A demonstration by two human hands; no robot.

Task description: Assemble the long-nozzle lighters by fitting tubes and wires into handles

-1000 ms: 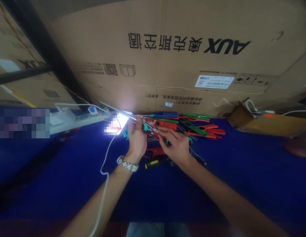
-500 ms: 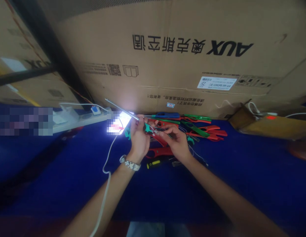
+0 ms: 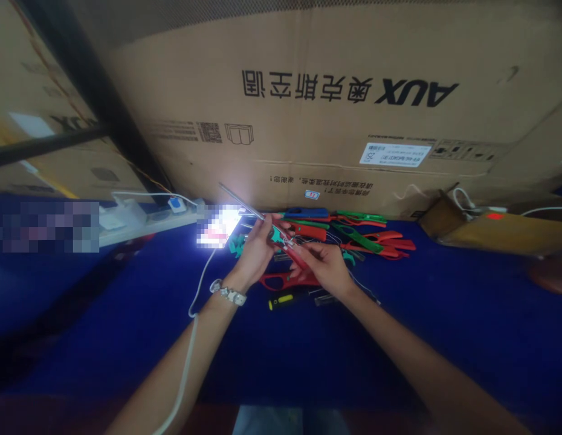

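Note:
Both hands meet over the blue table around a long-nosed gas lighter [image 3: 297,257] with a red handle. My left hand [image 3: 254,246] is closed on its front end, where the thin metal tube [image 3: 238,199] sticks out up and to the left. A green part [image 3: 276,236] and thin white wires [image 3: 287,243] show between the hands. My right hand [image 3: 327,267] pinches at the wires and the handle; its fingertips partly hide what they touch. Just below lies another red lighter handle [image 3: 274,281], with a yellow-and-black screwdriver [image 3: 281,301] nearer to me.
Red, green and blue lighter handles [image 3: 360,237] lie beyond my hands and to the right. A bright screen or lamp [image 3: 229,220] glows at left, beside a white power strip [image 3: 158,225]. A large cardboard box [image 3: 308,151] stands behind; a small open carton [image 3: 498,232] is at right.
The metal tube has shifted right, and my left hand has moved slightly right with it. The red handle now lies in line with the green part, between both hands.

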